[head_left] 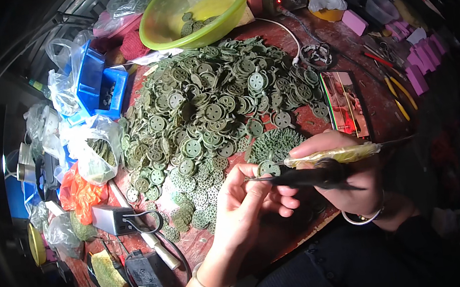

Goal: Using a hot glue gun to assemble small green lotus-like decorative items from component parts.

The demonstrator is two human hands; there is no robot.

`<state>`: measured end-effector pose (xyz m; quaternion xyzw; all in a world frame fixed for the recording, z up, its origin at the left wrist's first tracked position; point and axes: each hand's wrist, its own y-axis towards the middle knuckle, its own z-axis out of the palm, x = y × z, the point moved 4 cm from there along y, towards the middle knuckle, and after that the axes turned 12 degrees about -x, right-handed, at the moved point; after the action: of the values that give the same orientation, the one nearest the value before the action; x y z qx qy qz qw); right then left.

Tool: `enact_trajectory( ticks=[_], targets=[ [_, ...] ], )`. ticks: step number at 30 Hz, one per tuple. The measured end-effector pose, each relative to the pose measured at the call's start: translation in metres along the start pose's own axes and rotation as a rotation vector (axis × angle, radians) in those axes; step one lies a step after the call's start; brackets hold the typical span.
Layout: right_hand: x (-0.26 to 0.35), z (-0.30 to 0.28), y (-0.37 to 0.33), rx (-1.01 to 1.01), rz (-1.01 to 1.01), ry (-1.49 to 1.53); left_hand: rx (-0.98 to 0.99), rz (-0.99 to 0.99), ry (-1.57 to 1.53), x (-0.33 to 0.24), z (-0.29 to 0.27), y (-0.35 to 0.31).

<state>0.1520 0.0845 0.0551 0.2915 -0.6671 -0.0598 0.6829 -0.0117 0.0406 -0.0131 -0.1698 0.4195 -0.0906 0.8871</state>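
My left hand (239, 202) pinches a small green openwork disc (268, 168) between thumb and fingertips. In my right hand (357, 188) is a pen-like tool (336, 156) with a yellowish wrapped handle, its thin tip at the disc. A dark, blurred object (316, 176) lies just below that handle, reaching toward my left fingers; its kind I cannot make out. Beyond my hands a large heap of similar green discs (203, 107) covers the table. Flatter lattice discs (195, 187) lie at its near edge, and a rounded green cluster (275, 143) sits just behind the pinched disc.
A yellow-green basin (227, 22) with a few discs stands at the back. Left are blue bins (90, 83), plastic bags (92, 150), and a black box (148, 271) with cables. Right of the heap lie a lit phone (346, 105), pliers (400, 93) and pink blocks (424, 59).
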Motion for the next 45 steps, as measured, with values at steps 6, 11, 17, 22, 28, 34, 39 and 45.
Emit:
enact_trajectory(
  ticks=[6, 11, 17, 22, 28, 34, 39, 45],
  targets=[
    [-0.008, 0.005, -0.002, -0.088, -0.136, -0.268, 0.073, 0.038, -0.090, 0.002, 0.006, -0.002],
    [0.000, 0.004, -0.002, -0.168, -0.260, -0.401, 0.039, -0.025, -0.005, 0.002, 0.002, 0.002],
    [-0.008, -0.022, 0.002, -0.332, -0.005, -0.234, -0.155, 0.115, 0.121, -0.008, -0.003, -0.002],
    [-0.019, -0.033, 0.015, -0.275, -0.106, -0.359, -0.210, 0.228, -0.045, -0.016, -0.002, -0.004],
    [-0.016, -0.026, 0.007, -0.305, -0.053, -0.279, -0.443, 0.482, 0.327, -0.056, -0.024, 0.001],
    [-0.016, -0.013, -0.014, -0.266, 0.007, -0.218, -0.451, 0.854, 1.473, -0.054, -0.003, -0.005],
    [-0.014, -0.012, -0.025, -0.249, 0.005, -0.202, -0.175, 0.663, 1.459, -0.060, -0.004, -0.010],
    [-0.013, -0.002, -0.031, -0.073, 0.088, -0.218, -0.126, 0.598, 1.570, -0.052, 0.005, -0.017]
  ],
)
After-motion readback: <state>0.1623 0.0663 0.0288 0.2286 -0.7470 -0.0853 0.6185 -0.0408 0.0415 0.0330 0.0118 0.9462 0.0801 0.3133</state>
